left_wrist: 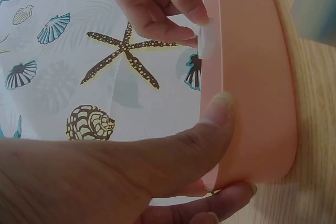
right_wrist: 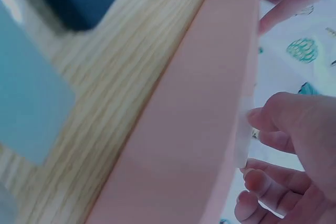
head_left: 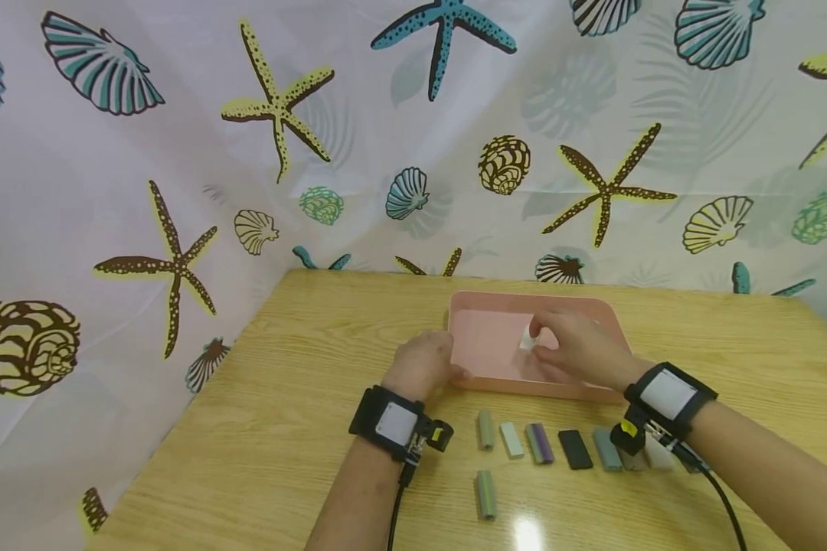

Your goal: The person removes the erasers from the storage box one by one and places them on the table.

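Note:
A shallow pink tray point(head_left: 482, 340) lies on the wooden table. My left hand point(head_left: 422, 366) grips its left front corner; the left wrist view shows the thumb point(left_wrist: 218, 114) against the front wall and fingers below the corner. Over the tray, my right hand point(head_left: 582, 348) pinches a small white piece point(head_left: 527, 338) between thumb and fingertips. From the right wrist, the white piece point(right_wrist: 243, 135) shows right at the tray's rim, partly hidden by the fingers. It looks pale and flat-sided, but I cannot tell what it is.
Several small oblong blocks lie in front of the tray: a green one point(head_left: 485, 430), a white one point(head_left: 511, 440), a purple-striped one point(head_left: 540, 443), a black one point(head_left: 575, 449) and grey-blue ones point(head_left: 606, 449). Another green block point(head_left: 485, 495) lies nearer. A shell-patterned cloth point(head_left: 358, 153) hangs behind.

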A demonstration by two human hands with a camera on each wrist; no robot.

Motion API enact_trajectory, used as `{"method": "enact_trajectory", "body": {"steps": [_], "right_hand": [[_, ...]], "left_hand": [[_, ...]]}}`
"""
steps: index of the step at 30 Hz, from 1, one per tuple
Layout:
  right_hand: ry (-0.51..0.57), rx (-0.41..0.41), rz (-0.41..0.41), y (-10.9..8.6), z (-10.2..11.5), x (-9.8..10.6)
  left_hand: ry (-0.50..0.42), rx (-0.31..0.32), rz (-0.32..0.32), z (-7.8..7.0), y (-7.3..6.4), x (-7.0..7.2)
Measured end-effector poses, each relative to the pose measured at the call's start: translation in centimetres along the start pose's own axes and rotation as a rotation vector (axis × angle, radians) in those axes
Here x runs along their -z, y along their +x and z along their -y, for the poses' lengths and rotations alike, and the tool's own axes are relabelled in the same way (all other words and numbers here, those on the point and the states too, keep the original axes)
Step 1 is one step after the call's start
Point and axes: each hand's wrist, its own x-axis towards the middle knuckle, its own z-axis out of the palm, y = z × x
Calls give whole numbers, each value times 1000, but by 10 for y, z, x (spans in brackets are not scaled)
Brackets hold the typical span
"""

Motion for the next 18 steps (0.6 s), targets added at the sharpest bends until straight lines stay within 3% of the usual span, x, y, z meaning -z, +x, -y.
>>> {"method": "enact_trajectory", "body": {"steps": [10,18], "right_hand": [[-71,170,-85,-13,25,8],[25,224,-40,-29,48,11]], "left_hand": [[-12,4,7,0,-1,1],[-5,-10,3,0,0,1]]}}
